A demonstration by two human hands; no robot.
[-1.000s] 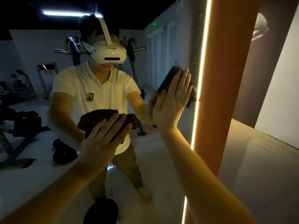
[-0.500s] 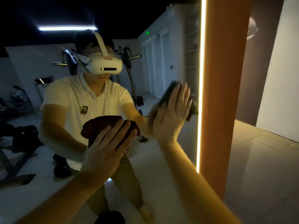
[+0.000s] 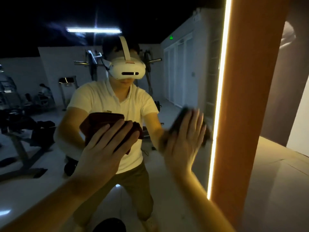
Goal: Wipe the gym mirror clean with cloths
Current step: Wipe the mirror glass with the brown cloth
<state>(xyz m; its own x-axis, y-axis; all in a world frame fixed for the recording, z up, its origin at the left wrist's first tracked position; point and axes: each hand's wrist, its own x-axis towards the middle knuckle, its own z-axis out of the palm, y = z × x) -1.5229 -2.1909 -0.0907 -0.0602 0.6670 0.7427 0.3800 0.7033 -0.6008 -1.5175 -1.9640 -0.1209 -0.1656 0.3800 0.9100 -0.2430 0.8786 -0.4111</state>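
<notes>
The gym mirror (image 3: 184, 67) fills the left and middle of the head view and reflects a person in a white shirt and headset. My left hand (image 3: 107, 148) lies flat with straight fingers, pressing a dark red cloth (image 3: 103, 119) against the glass at chest height. To its right, my right hand (image 3: 185, 141), blurred, presses a dark cloth (image 3: 179, 118) flat on the glass close to the mirror's right edge. Most of that cloth is hidden behind the palm.
A bright vertical light strip (image 3: 219, 97) runs along the mirror's right edge beside an orange column (image 3: 247, 97). Pale floor (image 3: 275, 190) extends to the right. Gym machines (image 3: 20, 128) and a dark round weight (image 3: 110, 225) show in the reflection.
Both hands slid lower on the glass with their cloths, and the right hand is now blurred. The view shifted so the reflection sits nearer the middle.
</notes>
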